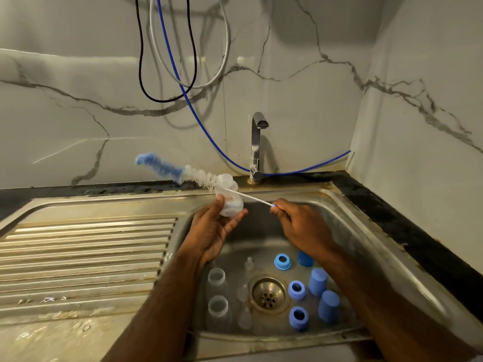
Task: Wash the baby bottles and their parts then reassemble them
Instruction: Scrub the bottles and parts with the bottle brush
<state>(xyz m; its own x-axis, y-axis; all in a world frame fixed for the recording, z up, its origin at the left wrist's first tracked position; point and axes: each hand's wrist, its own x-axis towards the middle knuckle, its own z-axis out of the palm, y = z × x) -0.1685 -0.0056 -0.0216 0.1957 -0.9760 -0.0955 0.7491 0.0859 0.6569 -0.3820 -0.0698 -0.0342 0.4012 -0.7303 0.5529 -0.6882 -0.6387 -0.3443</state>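
**Watch that brush, it's way out past the bottle**

Your left hand [214, 226] is wrapped around a clear baby bottle [228, 198] held up over the sink [347, 226], and your right hand [295, 218] is pinching the thin wire end of the bottle brush [183, 172]. The bristle head looks to be sitting outside the bottle, up and to the left, so my guess is a careless shove could flick water onto the wall or slip the wet bottle out of your fingers and onto the parts below.

Down in the basin you've got two more clear bottles [217, 279], some see-through teats [245, 318] by the drain [268, 293], blue collars [282, 261] and blue caps [317, 282]. A dropped bottle lands right on those.

Hard to make out: whether the wire actually runs through the bottle or just behind it, since the brush is blurred. Your right arm covers part of one blue piece. The teats are nearly invisible against the steel, so I can't count them. No water visible at the tap [257, 145].
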